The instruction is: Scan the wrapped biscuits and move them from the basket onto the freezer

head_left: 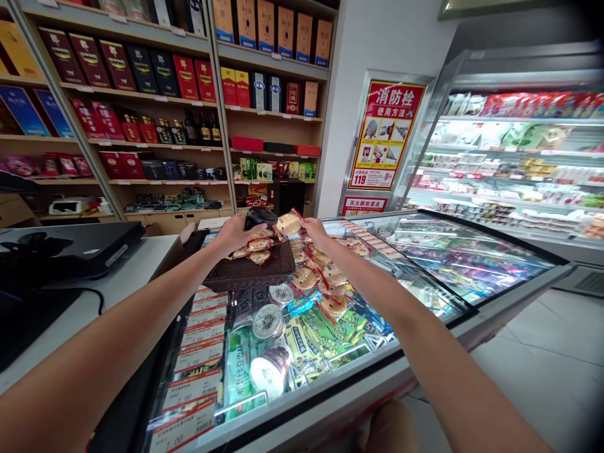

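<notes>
So, my left hand (pixel 234 234): my fingers are wrapped around a black tool (pixel 262 218). It looks like a scanner, but I can't be sure.
My right hand (pixel 313 229): it pinches one edge of a round cake packet (pixel 289 223), with thumb and finger closed on it.
Where the packet is: up in the air between my two hands, above the far right corner of the brown basket (pixel 283 269).
Which hand is nearer: the right one, because it touches the packet. The left hand is a bit farther off, with the tool in between.
Tool and packet: the packet is just to the right of the tool's front end. I can't tell if they touch. This small gap seems to matter most.
How the packet lies: its long way seems to go from low left to high right, with a red end on each side.
In the basket: more small packets (pixel 259 245), heaped under my left hand.
Right of the basket: a loose pile of round packets (pixel 330 277), on the freezer glass, I think.
Under the glass: white tubs (pixel 268 322) and green bags (pixel 238 368).
Off to the left: a flat black machine (pixel 70 248) on the counter (pixel 141 270).
</notes>
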A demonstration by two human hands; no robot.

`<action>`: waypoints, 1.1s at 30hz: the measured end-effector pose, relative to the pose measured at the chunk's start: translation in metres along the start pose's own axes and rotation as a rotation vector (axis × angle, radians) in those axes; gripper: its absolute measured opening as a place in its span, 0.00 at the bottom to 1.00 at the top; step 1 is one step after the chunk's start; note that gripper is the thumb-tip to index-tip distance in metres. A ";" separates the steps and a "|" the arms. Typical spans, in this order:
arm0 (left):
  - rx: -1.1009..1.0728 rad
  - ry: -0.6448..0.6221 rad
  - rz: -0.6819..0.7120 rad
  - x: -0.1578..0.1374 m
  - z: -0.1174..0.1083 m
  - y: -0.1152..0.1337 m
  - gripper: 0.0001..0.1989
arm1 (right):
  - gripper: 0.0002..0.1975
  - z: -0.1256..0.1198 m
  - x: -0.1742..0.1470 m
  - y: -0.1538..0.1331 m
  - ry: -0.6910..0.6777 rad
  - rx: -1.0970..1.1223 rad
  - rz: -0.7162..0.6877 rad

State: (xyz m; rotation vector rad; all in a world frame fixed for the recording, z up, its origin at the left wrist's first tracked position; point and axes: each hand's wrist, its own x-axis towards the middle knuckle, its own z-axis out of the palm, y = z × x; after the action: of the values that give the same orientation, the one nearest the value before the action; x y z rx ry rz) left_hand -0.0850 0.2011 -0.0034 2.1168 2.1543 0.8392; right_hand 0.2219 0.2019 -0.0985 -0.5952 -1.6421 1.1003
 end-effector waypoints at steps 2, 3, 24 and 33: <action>-0.006 -0.006 0.009 0.000 0.001 0.001 0.23 | 0.28 -0.014 -0.024 -0.007 -0.019 0.007 -0.001; -0.011 -0.008 0.007 0.001 0.002 0.002 0.23 | 0.27 -0.021 -0.035 -0.010 -0.022 0.009 -0.001; -0.012 0.007 -0.095 -0.007 -0.001 -0.047 0.26 | 0.22 -0.001 0.049 0.044 0.172 -0.603 0.113; -0.192 0.084 -0.319 -0.013 -0.003 -0.119 0.26 | 0.14 0.088 0.171 0.104 0.125 -0.889 0.165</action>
State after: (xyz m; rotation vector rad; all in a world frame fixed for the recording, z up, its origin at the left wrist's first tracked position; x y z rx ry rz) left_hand -0.1953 0.1947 -0.0500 1.6206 2.2602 1.0644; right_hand 0.0671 0.3550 -0.1140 -1.3523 -1.9571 0.3703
